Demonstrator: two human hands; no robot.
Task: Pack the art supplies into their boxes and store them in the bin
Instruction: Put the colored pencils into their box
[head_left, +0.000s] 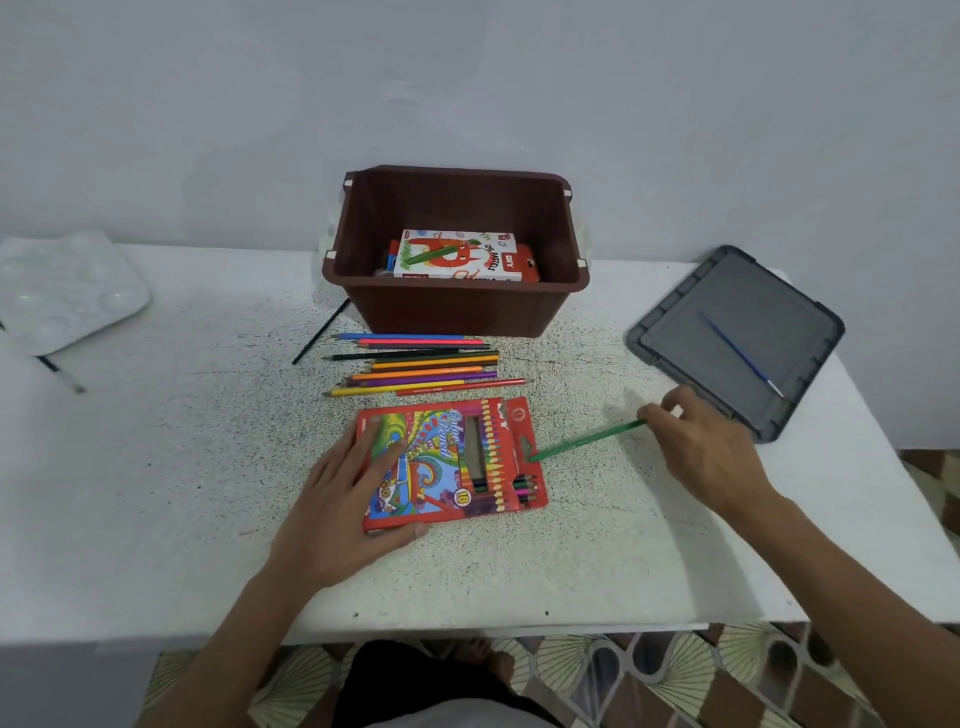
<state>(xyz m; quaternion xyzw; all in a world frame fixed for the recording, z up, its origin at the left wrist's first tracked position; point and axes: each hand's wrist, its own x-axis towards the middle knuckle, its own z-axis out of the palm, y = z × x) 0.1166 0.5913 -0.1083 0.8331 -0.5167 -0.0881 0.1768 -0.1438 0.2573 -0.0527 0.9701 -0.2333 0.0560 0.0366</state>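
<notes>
The left hand (358, 499) lies flat on the pencil box (452, 467), the right hand (711, 452) pinches a green pencil (587, 439) poking into its end, many loose pencils (421, 364) lie just behind it, and the bin (457, 312) farther back already holds a pastel box (457, 254).

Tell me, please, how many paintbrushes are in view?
3: a blue-handled paintbrush on the grey plastic lid, a black paintbrush left of the brown plastic bin, and a dark-handled paintbrush by the white paint palette. Others may be hidden in the bin.
</notes>
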